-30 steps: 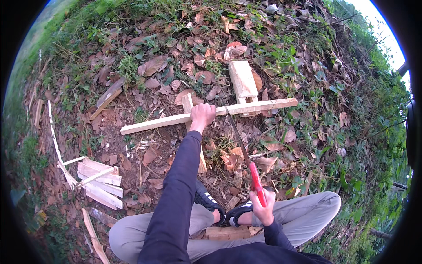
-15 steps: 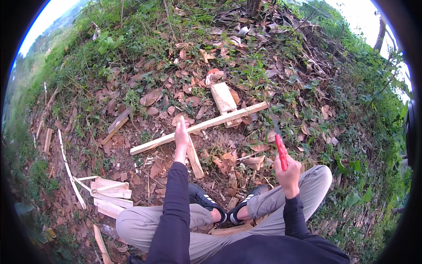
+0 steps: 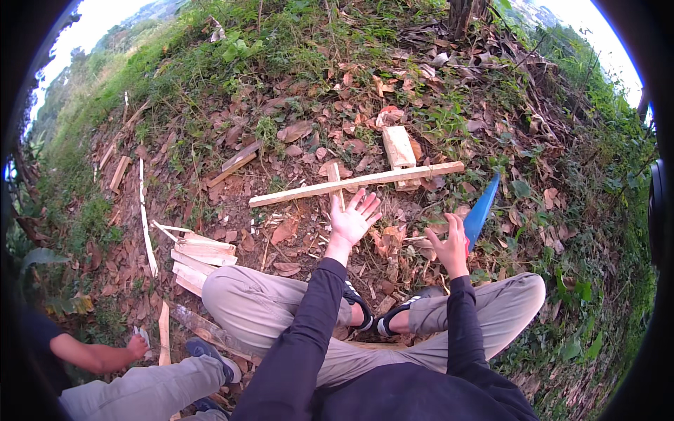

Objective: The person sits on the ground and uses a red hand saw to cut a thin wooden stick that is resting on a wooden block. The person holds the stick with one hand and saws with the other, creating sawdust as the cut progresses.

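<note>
My left hand is open, palm up and fingers spread, holding nothing. It hovers beside a long pale wood strip, which lies across a short piece of wood and a thick wood block. Above my right knee, my right hand has thumb and forefinger apart. A hand saw with a blue blade sticks up and to the right from behind this hand. Only a little of its red handle shows; my hand hides the rest and the lower fingers, which appear to keep hold of it.
Split wood pieces are stacked left of my knee. A thin pale stick and a dark-sided board lie on the leafy ground. At lower left another person's hand holds something small, near a wood stake. A tree trunk stands far off.
My left hand has come off the wood strip and turned palm up. The right hand has loosened its thumb and forefinger, and the saw's blade now shows broadside. A person has come into view at lower left.
</note>
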The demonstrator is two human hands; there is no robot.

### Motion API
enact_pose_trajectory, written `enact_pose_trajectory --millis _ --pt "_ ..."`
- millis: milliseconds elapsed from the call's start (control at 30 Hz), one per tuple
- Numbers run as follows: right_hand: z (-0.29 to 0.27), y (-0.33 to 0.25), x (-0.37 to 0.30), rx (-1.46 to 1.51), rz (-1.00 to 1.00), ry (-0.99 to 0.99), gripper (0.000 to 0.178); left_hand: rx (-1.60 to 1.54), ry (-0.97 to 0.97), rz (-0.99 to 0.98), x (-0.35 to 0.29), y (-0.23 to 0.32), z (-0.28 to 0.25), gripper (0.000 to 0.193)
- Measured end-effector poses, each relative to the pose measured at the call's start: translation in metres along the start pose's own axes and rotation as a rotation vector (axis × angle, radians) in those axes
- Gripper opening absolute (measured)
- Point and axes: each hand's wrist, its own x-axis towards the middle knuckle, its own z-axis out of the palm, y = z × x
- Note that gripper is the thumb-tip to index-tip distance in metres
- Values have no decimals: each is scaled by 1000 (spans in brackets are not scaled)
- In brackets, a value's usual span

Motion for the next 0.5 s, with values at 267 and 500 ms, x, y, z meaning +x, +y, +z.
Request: enact_pose_trajectory --millis 267,500 --pt "62 -130 -3 334 -347 -180 67 413 167 -208 -21 -42 60 101" --pt "84 -74 -23 1174 948 -481 100 1095 -96 837 -70 20 179 78"
